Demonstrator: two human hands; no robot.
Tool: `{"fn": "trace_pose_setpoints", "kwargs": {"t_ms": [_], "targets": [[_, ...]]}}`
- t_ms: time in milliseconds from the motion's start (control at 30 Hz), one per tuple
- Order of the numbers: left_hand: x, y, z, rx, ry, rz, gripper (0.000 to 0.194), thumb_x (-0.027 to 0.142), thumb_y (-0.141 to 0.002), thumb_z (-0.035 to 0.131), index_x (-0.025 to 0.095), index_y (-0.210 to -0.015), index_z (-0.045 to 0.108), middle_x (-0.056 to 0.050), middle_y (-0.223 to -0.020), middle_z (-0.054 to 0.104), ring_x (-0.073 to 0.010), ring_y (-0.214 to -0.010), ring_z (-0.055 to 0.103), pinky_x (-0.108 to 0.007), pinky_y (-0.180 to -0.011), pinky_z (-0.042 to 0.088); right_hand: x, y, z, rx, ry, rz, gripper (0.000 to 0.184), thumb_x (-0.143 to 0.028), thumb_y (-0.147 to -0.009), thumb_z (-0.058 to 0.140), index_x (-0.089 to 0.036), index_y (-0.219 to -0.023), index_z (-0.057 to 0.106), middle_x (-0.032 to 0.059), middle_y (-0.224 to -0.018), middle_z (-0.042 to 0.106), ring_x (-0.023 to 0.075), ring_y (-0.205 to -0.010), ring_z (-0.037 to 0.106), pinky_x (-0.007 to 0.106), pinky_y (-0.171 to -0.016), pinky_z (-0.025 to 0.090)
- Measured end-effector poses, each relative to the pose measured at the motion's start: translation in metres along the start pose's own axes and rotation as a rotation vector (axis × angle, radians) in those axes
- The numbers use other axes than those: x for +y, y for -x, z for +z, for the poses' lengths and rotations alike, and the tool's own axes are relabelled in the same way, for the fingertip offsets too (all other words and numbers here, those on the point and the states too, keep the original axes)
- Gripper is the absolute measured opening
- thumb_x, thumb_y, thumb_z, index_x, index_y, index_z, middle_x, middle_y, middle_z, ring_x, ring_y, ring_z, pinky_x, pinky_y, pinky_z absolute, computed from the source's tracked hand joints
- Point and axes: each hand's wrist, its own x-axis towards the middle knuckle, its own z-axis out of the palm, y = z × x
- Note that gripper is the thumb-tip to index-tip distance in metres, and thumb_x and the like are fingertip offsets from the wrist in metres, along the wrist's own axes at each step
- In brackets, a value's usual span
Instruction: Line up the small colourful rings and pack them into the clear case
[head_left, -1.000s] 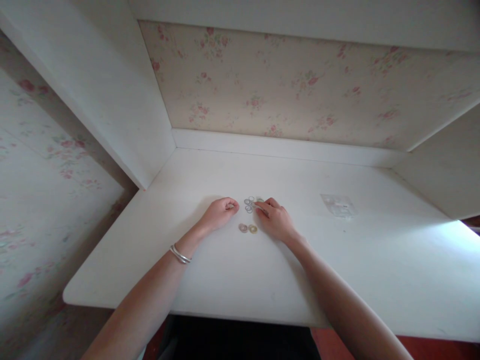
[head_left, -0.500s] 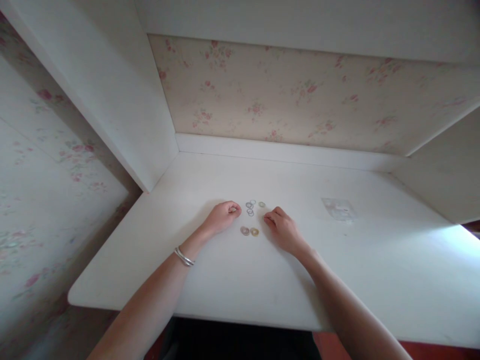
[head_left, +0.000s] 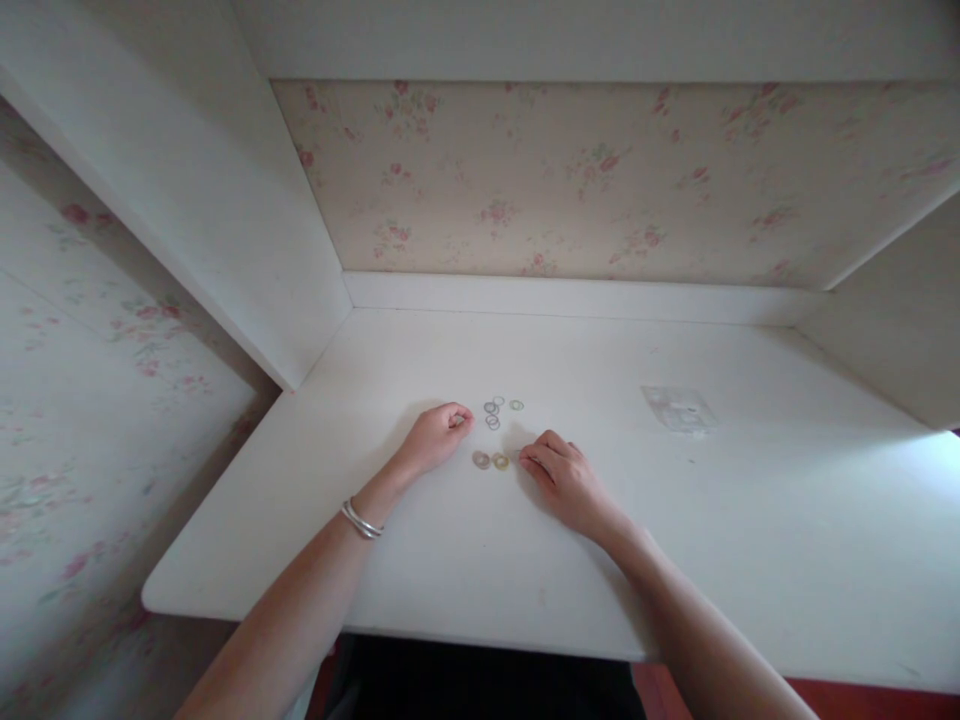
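Small thin rings lie on the white desktop between my two hands. A loose group of grey rings (head_left: 492,412) sits farther back, with a single greenish ring (head_left: 517,405) to its right. Nearer to me are a pinkish cluster of rings (head_left: 481,460) and a yellowish one (head_left: 500,461), side by side. My left hand (head_left: 439,435) is closed left of the grey rings, its fingers curled round something small that I cannot make out. Just right of the yellowish rings, my right hand (head_left: 559,478) pinches a thin ring-like piece, mostly hidden by the fingertips.
A clear plastic bag (head_left: 679,410) lies flat on the white desktop (head_left: 450,570) to the right. White panels and a floral-papered wall (head_left: 555,180) enclose the desk at the back and sides. A shelf edge hangs overhead.
My right hand has moved nearer to me and closer to the yellowish rings. My left hand remains closed beside the grey rings. The camera view has shifted slightly.
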Motion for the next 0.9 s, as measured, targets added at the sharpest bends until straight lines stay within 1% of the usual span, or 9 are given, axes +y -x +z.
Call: {"fn": "trace_pose_setpoints", "kwargs": {"t_ms": [133,233,300,367,500,567,633,733,900], "targets": [[-0.001,0.0,0.001,0.008,-0.002,0.023,0.03,0.04,-0.084,0.047,0.017,-0.093,0.064,-0.001,-0.076,0.067,-0.0145,-0.066,0.06,-0.023,-0.06,0.042,-0.002,0.001,-0.002,-0.013,0.031,-0.012,0.024,-0.026,-0.094,0.039,-0.021,-0.094,0.063,0.0045,-0.091,0.057,0.0138,-0.082,0.056,0.029,-0.079,0.04],[-0.001,-0.003,0.0,0.008,-0.035,0.034,0.031,0.041,-0.084,0.046,0.017,-0.095,0.064,-0.003,-0.078,0.068,-0.0153,-0.069,0.061,-0.024,-0.063,0.044,-0.004,0.002,-0.004,-0.048,0.069,-0.019,0.024,-0.026,-0.094,0.04,-0.022,-0.09,0.064,0.0035,-0.089,0.057,0.014,-0.083,0.056,0.029,-0.079,0.038],[0.001,-0.005,-0.001,0.009,-0.064,0.049,0.031,0.039,-0.085,0.046,0.016,-0.096,0.064,-0.004,-0.082,0.069,-0.016,-0.073,0.063,-0.024,-0.066,0.046,-0.003,0.002,-0.006,-0.048,0.057,-0.006,0.023,-0.026,-0.093,0.042,-0.022,-0.088,0.064,0.0026,-0.088,0.057,0.0137,-0.082,0.056,0.029,-0.079,0.038],[0.005,-0.009,0.0,0.015,-0.104,0.081,0.03,0.036,-0.086,0.045,0.017,-0.097,0.065,-0.005,-0.088,0.07,-0.0163,-0.079,0.064,-0.025,-0.071,0.047,0.0,0.001,-0.008,-0.004,0.011,0.027,0.021,-0.026,-0.092,0.043,-0.022,-0.088,0.064,0.0022,-0.088,0.058,0.013,-0.081,0.056,0.028,-0.078,0.038],[0.014,-0.02,0.006,0.024,-0.258,0.145,0.027,0.031,-0.087,0.046,0.021,-0.101,0.066,-0.004,-0.097,0.07,-0.0168,-0.088,0.064,-0.025,-0.079,0.046,0.009,-0.001,-0.008,0.141,-0.073,0.116,0.021,-0.028,-0.092,0.044,-0.021,-0.088,0.064,0.0027,-0.088,0.058,0.0125,-0.078,0.056,0.025,-0.073,0.039],[0.018,-0.026,0.009,0.018,-0.33,0.164,0.025,0.03,-0.086,0.048,0.024,-0.101,0.066,-0.003,-0.103,0.068,-0.0172,-0.094,0.062,-0.026,-0.084,0.045,0.012,-0.001,-0.008,0.179,-0.093,0.147,0.022,-0.028,-0.091,0.044,-0.022,-0.086,0.064,0.0026,-0.087,0.057,0.0124,-0.077,0.055,0.024,-0.07,0.04],[0.019,-0.03,0.012,0.007,-0.375,0.196,0.023,0.029,-0.085,0.049,0.026,-0.099,0.067,-0.003,-0.104,0.068,-0.0178,-0.097,0.06,-0.027,-0.087,0.043,0.014,-0.001,-0.008,0.189,-0.105,0.163,0.022,-0.029,-0.091,0.044,-0.022,-0.086,0.065,0.0022,-0.086,0.057,0.0121,-0.075,0.055,0.024,-0.068,0.04],[0.018,-0.033,0.013,0.008,-0.413,0.228,0.022,0.031,-0.085,0.049,0.026,-0.095,0.068,-0.003,-0.102,0.068,-0.0186,-0.096,0.06,-0.028,-0.088,0.042,0.014,-0.001,-0.007,0.186,-0.121,0.171,0.022,-0.029,-0.09,0.044,-0.022,-0.087,0.065,0.0021,-0.086,0.057,0.0119,-0.073,0.055,0.024,-0.068,0.041],[0.016,-0.028,0.013,0.013,-0.458,0.195,0.022,0.031,-0.087,0.047,0.025,-0.094,0.067,-0.004,-0.1,0.067,-0.0182,-0.095,0.06,-0.028,-0.088,0.042,0.013,-0.001,-0.007,0.174,-0.134,0.168,0.024,-0.029,-0.09,0.043,-0.022,-0.087,0.066,0.0031,-0.086,0.057,0.0123,-0.072,0.055,0.025,-0.068,0.042]]}}
